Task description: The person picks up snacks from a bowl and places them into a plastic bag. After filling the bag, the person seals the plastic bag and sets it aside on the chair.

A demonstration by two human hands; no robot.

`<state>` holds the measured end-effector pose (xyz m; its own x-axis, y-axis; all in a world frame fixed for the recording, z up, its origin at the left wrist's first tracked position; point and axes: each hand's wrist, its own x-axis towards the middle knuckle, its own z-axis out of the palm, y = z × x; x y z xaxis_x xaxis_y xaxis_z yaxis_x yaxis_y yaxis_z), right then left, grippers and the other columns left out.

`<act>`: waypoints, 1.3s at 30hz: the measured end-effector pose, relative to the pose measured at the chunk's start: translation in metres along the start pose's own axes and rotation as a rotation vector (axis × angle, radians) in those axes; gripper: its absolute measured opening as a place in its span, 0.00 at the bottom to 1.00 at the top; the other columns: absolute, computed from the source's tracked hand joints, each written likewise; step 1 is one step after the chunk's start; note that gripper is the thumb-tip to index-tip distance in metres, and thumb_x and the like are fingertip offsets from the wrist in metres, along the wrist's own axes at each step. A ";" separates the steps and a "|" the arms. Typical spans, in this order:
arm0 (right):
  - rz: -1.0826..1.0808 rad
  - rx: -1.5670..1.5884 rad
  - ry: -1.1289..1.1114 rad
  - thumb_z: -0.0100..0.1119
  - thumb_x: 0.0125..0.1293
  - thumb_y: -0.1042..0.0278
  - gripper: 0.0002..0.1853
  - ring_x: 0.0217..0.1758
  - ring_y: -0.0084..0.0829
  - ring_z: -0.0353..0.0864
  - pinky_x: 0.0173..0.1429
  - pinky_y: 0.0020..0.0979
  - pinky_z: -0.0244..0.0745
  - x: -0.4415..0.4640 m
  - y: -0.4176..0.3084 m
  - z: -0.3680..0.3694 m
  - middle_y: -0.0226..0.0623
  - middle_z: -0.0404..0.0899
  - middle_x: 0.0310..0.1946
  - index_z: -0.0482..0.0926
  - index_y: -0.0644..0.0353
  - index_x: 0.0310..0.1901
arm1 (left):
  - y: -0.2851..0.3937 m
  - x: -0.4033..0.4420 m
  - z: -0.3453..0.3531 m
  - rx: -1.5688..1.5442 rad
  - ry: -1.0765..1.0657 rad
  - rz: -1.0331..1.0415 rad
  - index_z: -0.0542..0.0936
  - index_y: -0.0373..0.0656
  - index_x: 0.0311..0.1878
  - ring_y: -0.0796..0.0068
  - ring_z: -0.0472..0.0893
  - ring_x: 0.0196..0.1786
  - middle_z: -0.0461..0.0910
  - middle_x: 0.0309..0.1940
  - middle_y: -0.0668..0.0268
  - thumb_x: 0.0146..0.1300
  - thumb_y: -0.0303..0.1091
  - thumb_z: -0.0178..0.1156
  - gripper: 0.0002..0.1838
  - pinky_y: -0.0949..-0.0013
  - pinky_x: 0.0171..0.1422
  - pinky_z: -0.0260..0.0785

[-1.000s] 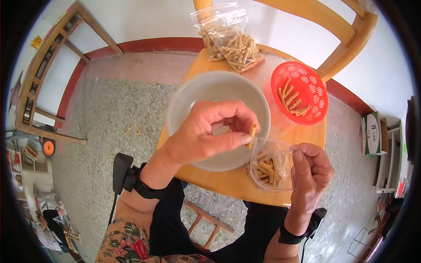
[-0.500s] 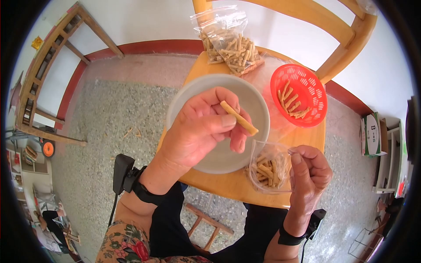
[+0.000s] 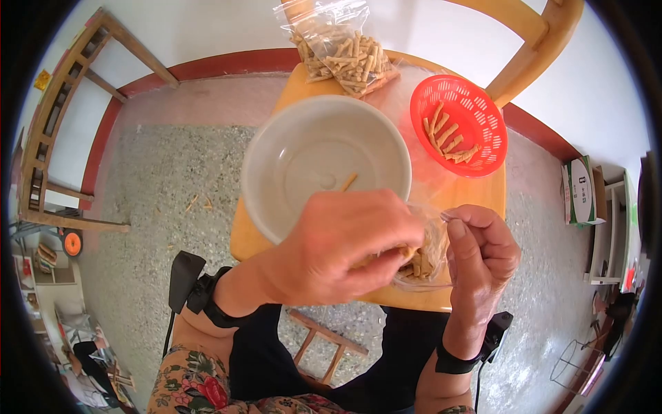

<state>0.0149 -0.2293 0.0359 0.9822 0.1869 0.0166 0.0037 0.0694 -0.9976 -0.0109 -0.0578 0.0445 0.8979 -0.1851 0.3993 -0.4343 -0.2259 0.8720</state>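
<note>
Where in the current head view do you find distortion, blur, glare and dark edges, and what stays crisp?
Head view: fisheye bending curves the red skirting; black fills the corners; the left hand is smeared, likely by motion; light glints off the plastic bag and the floor at lower right; the basket looks fairly crisp.

Looks like a smooth, light-wood chair seat [image 3: 486,190]. Carries a round grey basin [image 3: 296,162], broad and upright, towards nine o'clock. At eleven to twelve o'clock, bears a clear bag [image 3: 358,62] packed with short tan sticks, just beside the basin's rim. At two o'clock, supports a red slotted basket [image 3: 472,134], standing near the basin. Holds a thin clear sheet [image 3: 396,103] between these, around one o'clock. At five o'clock, bears a small clear bag [image 3: 424,265] of similar sticks, partly hidden.
</note>
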 end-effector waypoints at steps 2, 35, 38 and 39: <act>0.000 -0.008 0.000 0.54 0.57 0.80 0.04 0.28 0.11 0.70 0.32 0.12 0.64 0.000 0.001 0.000 0.28 0.77 0.25 0.75 0.68 0.35 | -0.009 0.000 0.008 0.405 0.011 0.313 0.75 0.38 0.30 0.72 0.72 0.22 0.73 0.24 0.63 0.36 0.16 0.60 0.13 0.73 0.23 0.63; -0.027 -0.064 0.028 0.55 0.57 0.78 0.04 0.25 0.10 0.67 0.30 0.12 0.59 0.000 0.002 -0.002 0.25 0.75 0.23 0.75 0.67 0.35 | -0.068 -0.010 -0.026 1.069 -0.390 -0.225 0.72 0.40 0.29 0.58 0.74 0.34 0.72 0.27 0.59 0.49 0.25 0.52 0.03 0.61 0.36 0.67; -0.035 -0.047 0.039 0.54 0.57 0.78 0.04 0.24 0.10 0.66 0.29 0.11 0.58 0.000 0.002 0.000 0.25 0.74 0.22 0.75 0.67 0.35 | -0.065 -0.009 -0.022 1.060 -0.386 -0.248 0.72 0.39 0.28 0.58 0.74 0.34 0.72 0.27 0.58 0.49 0.25 0.51 0.03 0.61 0.36 0.67; -0.023 -0.051 0.037 0.54 0.57 0.78 0.04 0.24 0.10 0.66 0.29 0.11 0.58 0.000 0.002 0.000 0.25 0.74 0.22 0.75 0.67 0.35 | -0.065 -0.008 -0.020 1.060 -0.379 -0.250 0.71 0.38 0.28 0.57 0.74 0.34 0.72 0.27 0.58 0.49 0.25 0.51 0.03 0.61 0.36 0.67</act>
<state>0.0154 -0.2288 0.0341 0.9880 0.1495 0.0382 0.0351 0.0229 -0.9991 0.0113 -0.0221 -0.0095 0.9663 -0.2566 -0.0188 -0.2500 -0.9537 0.1669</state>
